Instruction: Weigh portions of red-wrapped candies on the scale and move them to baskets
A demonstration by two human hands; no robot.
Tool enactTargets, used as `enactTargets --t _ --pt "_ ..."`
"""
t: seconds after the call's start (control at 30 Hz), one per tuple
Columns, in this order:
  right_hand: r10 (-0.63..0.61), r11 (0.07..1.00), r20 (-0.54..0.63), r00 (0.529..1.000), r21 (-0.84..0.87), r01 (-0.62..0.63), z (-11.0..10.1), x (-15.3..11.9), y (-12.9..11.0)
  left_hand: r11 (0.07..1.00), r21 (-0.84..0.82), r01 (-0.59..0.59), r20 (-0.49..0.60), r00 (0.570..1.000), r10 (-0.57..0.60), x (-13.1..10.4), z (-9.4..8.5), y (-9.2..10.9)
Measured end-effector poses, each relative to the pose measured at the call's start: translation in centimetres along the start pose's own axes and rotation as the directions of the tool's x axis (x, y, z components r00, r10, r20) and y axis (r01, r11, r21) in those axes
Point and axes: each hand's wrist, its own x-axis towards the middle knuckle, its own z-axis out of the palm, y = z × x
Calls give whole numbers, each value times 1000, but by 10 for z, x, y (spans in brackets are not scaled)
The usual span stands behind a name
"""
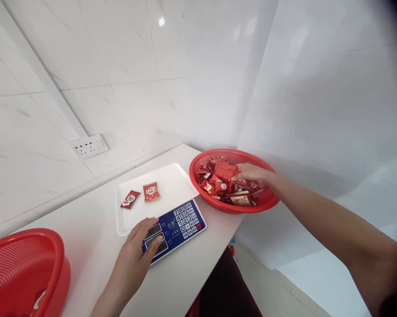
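My left hand (136,248) lies over the left end of a blue and white digital scale (173,231), fingers stretched out by its displays. On the scale's white tray (172,185) are two small snack packets, a dark red one (130,199) and a red and gold one (151,192). My right hand (252,172) reaches into a round red plastic basket (267,203) full of wrapped packets. Its thumb and fingers pinch the edge of a bright red packet (225,170) on top of the pile. Some of those fingers are hidden.
Another red basket (57,259) stands at the lower left, with a few packets partly visible inside. The white table (86,246) meets a tiled wall with a power socket (89,146) and a grey panel on the right. The table's front edge runs below the scale.
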Motion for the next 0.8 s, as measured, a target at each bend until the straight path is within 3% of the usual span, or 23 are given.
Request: enactTargets --t 0.27,0.8 --pt "9 990 -14 1000 137 -7 -14 -4 0 1000 1 -27 -2 1000 27 1 3 -2" --pt "4 996 -150 989 91 10 -19 -6 -5 1000 -3 -12 10 1000 12 -1 3 -2"
